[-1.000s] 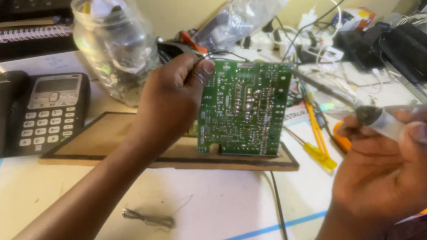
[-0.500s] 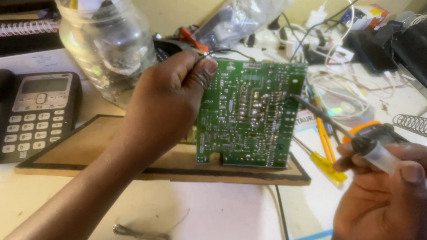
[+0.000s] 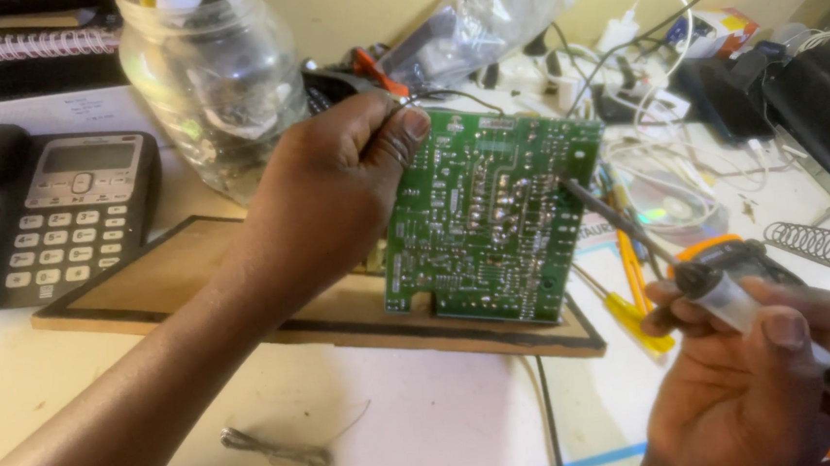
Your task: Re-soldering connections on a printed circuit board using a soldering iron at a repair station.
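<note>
Head view, single frame.

Left hand (image 3: pixel 334 195): centre of frame, fingers clamped on the upper left edge of the board (image 3: pixel 492 218), thumb pressed across its top corner.

Board: green, solder side toward the camera, held upright just right of centre, its lower edge just above the wooden slab (image 3: pixel 175 279).

Right hand (image 3: pixel 756 375): lower right of frame, fingers closed around the iron (image 3: pixel 721 299), thumb lying along the pale barrel.

Iron: slanted up and left from the hand, dark tip at the board's right edge; whether it touched could not be told.

Slab: flat, dark-edged, running from left of centre to below the board.

Phone (image 3: pixel 53 214): black and silver desk set, left edge of frame, beside the slab.

Jar (image 3: pixel 215 82): clear glass, upper left, behind the left hand.

Bag (image 3: pixel 487 14): clear plastic, top centre.

Cables (image 3: pixel 650 119): tangled white and black, upper right.

Screwdriver (image 3: pixel 633 286): yellow, right of the board, on the table.

Spring (image 3: pixel 820 246): coiled wire, right edge.

Wire (image 3: pixel 279 452): short grey twist, lower centre, on the white table (image 3: pixel 428 417).
</note>
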